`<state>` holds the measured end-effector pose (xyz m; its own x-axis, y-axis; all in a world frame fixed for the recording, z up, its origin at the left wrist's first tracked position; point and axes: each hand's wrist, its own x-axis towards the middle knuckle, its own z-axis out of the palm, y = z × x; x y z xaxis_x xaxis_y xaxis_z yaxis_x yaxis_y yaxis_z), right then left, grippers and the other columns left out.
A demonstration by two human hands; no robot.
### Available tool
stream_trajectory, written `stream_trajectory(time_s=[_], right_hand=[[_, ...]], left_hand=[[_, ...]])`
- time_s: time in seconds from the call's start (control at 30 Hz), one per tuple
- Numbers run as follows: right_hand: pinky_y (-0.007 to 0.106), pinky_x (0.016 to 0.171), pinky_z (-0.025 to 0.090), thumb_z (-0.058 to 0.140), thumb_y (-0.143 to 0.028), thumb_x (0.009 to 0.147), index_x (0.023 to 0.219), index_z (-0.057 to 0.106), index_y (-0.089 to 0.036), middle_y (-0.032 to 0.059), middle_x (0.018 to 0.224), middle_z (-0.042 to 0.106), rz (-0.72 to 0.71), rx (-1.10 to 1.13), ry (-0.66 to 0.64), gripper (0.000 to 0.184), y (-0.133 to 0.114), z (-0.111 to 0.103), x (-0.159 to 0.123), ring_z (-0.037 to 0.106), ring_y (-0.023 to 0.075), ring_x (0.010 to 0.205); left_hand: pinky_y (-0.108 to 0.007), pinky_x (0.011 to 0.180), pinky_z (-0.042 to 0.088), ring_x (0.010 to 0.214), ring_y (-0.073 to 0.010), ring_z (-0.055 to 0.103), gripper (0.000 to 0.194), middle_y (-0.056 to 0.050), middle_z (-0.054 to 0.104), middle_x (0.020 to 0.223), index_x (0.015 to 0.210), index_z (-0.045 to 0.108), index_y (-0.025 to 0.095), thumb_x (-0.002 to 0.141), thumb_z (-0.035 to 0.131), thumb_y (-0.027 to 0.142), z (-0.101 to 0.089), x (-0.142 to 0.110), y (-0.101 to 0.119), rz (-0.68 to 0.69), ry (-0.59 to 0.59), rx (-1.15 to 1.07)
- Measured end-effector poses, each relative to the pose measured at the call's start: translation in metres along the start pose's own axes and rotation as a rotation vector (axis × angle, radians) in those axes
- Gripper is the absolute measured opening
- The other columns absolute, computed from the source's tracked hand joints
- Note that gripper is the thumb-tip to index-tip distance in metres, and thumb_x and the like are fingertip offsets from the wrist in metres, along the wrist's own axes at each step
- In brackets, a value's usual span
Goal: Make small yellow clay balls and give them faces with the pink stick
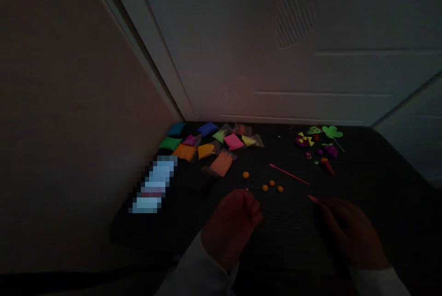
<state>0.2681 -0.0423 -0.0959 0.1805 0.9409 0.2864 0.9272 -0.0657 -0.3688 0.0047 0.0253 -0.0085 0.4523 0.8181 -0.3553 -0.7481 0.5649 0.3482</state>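
My left hand (233,222) is closed, its fingers curled in toward the palm; what they hold, if anything, is hidden. Just beyond it lie several small orange clay balls (264,188) on the dark table (290,220). In my right hand (355,231) is a pink modelling tool (314,200), its pointed tip sticking out to the left from between the fingers. A second, thin pink tool (289,174) with a widened end rests on the table between the balls and the shaped clay pieces.
Bags of coloured clay (222,164) cluster at the back left, near a blurred bright screen (155,185). Small clay shapes sit at the back right: a green clover (332,132), a purple cluster (331,150) and a red-orange piece (327,166). A white panel (241,47) stands behind.
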Motion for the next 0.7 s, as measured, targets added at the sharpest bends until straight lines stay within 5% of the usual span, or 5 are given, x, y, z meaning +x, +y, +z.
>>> stream_trajectory(time_s=[0.3,0.7], right_hand=[[0.036,0.078,0.047,0.050,-0.033,0.081,0.098,0.062,-0.022,0.0054,0.096,0.062,0.025,-0.053,0.009,0.024,-0.016,-0.014,0.000,0.057,0.0195,0.088],[0.039,0.081,0.046,0.055,-0.034,0.078,0.098,0.064,-0.025,0.0045,0.100,0.063,0.201,-0.077,-0.058,0.023,-0.028,-0.029,0.001,0.058,0.0228,0.093]], left_hand=[[-0.022,0.054,0.031,0.059,-0.0081,0.044,0.015,0.001,0.049,0.061,0.063,0.062,0.013,0.071,0.066,0.025,0.004,0.029,-0.015,-0.192,-0.078,0.027],[-0.023,0.056,0.033,0.059,-0.0083,0.045,0.019,0.002,0.050,0.060,0.063,0.063,0.014,0.074,0.063,0.030,0.000,0.034,-0.012,-0.209,-0.109,-0.025]])
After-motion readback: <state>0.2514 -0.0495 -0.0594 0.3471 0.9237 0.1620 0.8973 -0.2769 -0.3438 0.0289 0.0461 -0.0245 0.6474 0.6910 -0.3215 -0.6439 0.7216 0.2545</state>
